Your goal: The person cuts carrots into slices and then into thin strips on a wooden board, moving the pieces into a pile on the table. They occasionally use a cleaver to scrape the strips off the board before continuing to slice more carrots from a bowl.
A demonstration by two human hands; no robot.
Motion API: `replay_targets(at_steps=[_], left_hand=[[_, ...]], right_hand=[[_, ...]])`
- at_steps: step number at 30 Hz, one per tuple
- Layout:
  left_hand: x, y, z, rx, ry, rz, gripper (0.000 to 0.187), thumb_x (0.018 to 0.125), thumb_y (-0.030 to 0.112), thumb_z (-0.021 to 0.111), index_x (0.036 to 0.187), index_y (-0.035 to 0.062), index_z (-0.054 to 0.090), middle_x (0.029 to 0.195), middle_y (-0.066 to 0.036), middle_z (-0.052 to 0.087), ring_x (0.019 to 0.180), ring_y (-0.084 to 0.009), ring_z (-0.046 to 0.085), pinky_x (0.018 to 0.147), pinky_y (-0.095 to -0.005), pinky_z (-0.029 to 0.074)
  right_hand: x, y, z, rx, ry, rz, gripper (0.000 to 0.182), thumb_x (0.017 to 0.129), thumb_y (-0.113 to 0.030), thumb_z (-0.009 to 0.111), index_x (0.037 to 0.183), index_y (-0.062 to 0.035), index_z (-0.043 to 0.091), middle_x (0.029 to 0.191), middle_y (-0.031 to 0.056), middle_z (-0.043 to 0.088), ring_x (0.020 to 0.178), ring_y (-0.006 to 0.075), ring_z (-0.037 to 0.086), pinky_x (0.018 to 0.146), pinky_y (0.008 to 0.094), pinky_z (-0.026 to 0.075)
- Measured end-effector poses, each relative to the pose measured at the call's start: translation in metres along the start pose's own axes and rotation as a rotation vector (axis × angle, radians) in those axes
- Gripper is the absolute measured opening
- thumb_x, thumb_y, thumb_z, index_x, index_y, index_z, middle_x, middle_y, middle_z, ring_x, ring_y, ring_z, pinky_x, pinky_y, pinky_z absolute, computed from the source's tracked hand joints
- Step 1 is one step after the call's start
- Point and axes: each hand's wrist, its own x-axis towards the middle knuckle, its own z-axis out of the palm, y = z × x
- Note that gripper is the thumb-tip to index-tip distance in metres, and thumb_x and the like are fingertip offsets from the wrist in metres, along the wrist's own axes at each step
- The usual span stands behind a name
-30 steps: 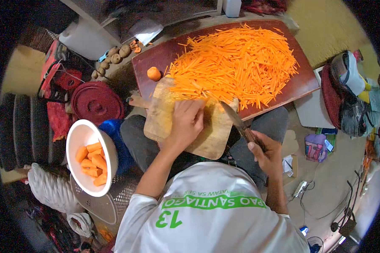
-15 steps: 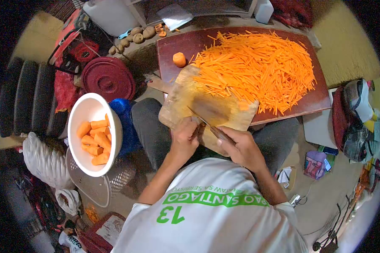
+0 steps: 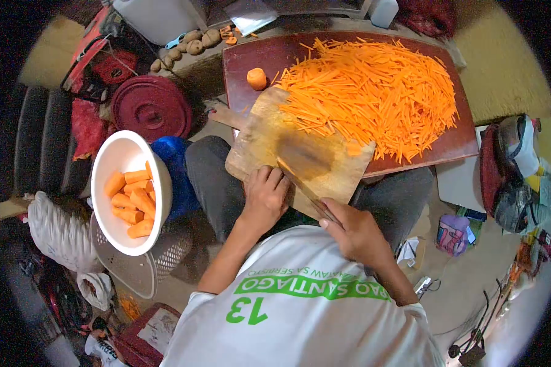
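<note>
My right hand is closed round the handle of a knife, whose blade slants up and left across a wooden chopping board. My left hand rests at the board's near edge beside the blade, its fingers curled and pressed together; whatever lies under them is hidden. The board has a dark, wet-looking patch in the middle. A large heap of carrot strips spreads over the red tabletop and onto the board's far edge. A cut carrot piece stands left of the heap.
To the left, a white basin holds several peeled carrot pieces. Behind it lies a dark red lid. Several potatoes line the floor beyond. A perforated plastic basket sits below the basin; bags crowd the right side.
My right hand has drawn slightly down and right with the knife. The left hand has shifted a little left, its fingers now lying more over the board. The view has tilted slightly.
</note>
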Motion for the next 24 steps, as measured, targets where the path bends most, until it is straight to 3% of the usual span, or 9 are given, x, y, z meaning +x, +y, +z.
replay_targets(at_steps=[2,5,8,11,17,20,24], left_hand=[[0.003,0.000,-0.002,0.002,-0.015,0.018,0.048,0.065,0.008,0.081,0.111,-0.0018,0.072,0.109,-0.014,0.062,0.103,-0.0361,0.057,0.086,-0.0489,0.046],[0.005,-0.001,-0.003,0.008,-0.029,0.029,0.047,0.065,0.008,0.081,0.110,-0.0021,0.072,0.108,-0.015,0.062,0.102,-0.0360,0.057,0.086,-0.0479,0.047],[0.005,-0.003,-0.001,-0.009,-0.004,0.024,0.045,0.067,0.006,0.081,0.111,-0.0019,0.073,0.112,-0.016,0.063,0.105,-0.0370,0.058,0.089,-0.0486,0.048],[0.000,-0.006,0.005,-0.050,0.019,0.016,0.043,0.070,0.005,0.080,0.112,-0.0012,0.073,0.116,-0.016,0.065,0.108,-0.0380,0.059,0.091,-0.0503,0.049],[0.002,-0.008,0.000,-0.054,0.036,-0.005,0.038,0.075,0.005,0.079,0.112,0.0008,0.074,0.116,-0.015,0.066,0.108,-0.0382,0.059,0.090,-0.0509,0.049],[0.000,-0.007,0.002,-0.077,0.074,-0.019,0.036,0.075,0.006,0.080,0.110,0.0010,0.074,0.114,-0.014,0.067,0.106,-0.0377,0.059,0.089,-0.0501,0.049],[0.001,-0.010,0.004,-0.081,0.057,-0.008,0.034,0.075,0.006,0.081,0.108,0.0009,0.074,0.112,-0.015,0.067,0.105,-0.0371,0.060,0.089,-0.0495,0.049]], right_hand=[[-0.009,0.009,0.010,-0.074,0.067,-0.136,0.046,0.102,-0.017,0.066,0.142,0.0033,0.056,0.111,0.0306,0.072,0.104,0.0468,0.072,0.086,0.0508,0.059],[-0.009,0.005,0.010,-0.097,0.024,-0.090,0.049,0.102,-0.016,0.067,0.145,0.0034,0.053,0.113,0.0327,0.071,0.102,0.0483,0.072,0.086,0.0535,0.058],[0.003,-0.004,0.007,-0.027,-0.060,-0.019,0.053,0.105,-0.021,0.066,0.147,0.0062,0.050,0.127,0.0310,0.070,0.113,0.0475,0.071,0.092,0.0540,0.060],[0.035,0.003,0.021,-0.044,0.041,-0.087,0.049,0.103,-0.014,0.065,0.146,0.0044,0.052,0.114,0.0312,0.071,0.101,0.0518,0.071,0.083,0.0557,0.058],[0.041,-0.010,0.008,-0.030,-0.056,0.056,0.047,0.105,-0.016,0.062,0.148,0.0020,0.052,0.114,0.0325,0.070,0.101,0.0524,0.070,0.084,0.0563,0.057],[0.023,-0.009,0.007,-0.022,-0.041,-0.029,0.050,0.106,-0.018,0.061,0.151,0.0009,0.050,0.115,0.0331,0.070,0.102,0.0530,0.069,0.085,0.0581,0.056],[0.048,-0.008,0.023,-0.090,-0.022,0.016,0.051,0.106,-0.017,0.061,0.151,0.0003,0.047,0.114,0.0329,0.070,0.103,0.0518,0.069,0.084,0.0571,0.057]])
